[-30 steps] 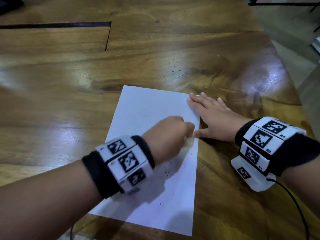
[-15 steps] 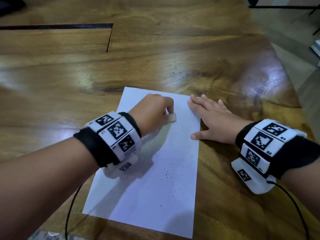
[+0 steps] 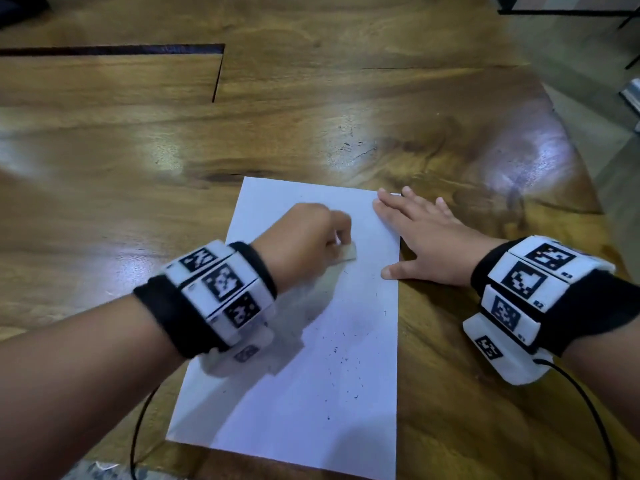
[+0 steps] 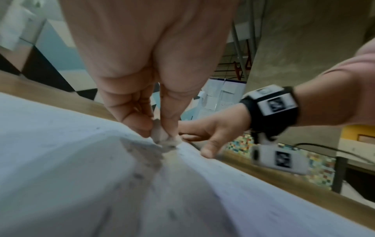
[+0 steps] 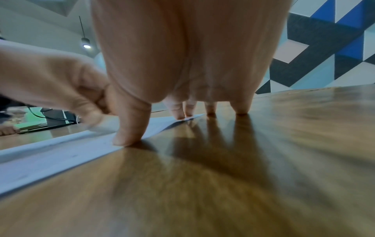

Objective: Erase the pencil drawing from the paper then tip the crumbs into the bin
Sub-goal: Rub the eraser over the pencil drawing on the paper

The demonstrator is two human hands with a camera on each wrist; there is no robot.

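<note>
A white sheet of paper [image 3: 311, 393] lies on the wooden table [image 3: 104, 202]. My left hand [image 3: 311, 237] pinches a small whitish eraser [image 3: 344, 253] and presses it on the sheet's upper middle; in the left wrist view the eraser [image 4: 159, 133] sits between thumb and fingers on the paper [image 4: 61, 160]. Dark eraser crumbs [image 3: 341, 358] are scattered over the sheet's lower middle. My right hand [image 3: 422, 237] lies flat with spread fingers on the sheet's right edge, thumb and two fingers on the paper [image 5: 50, 155]. No pencil drawing shows clearly. No bin is in view.
The table's right edge curves away toward a grey floor [image 3: 588, 98]. A dark slot [image 3: 114, 49] cuts the tabletop at the far left. Black cables [image 3: 588, 403] trail from both wristbands near the front edge.
My left hand with the eraser went from the sheet's right edge up and left, then now sits slightly lower and right again. The right hand has stayed in place.
</note>
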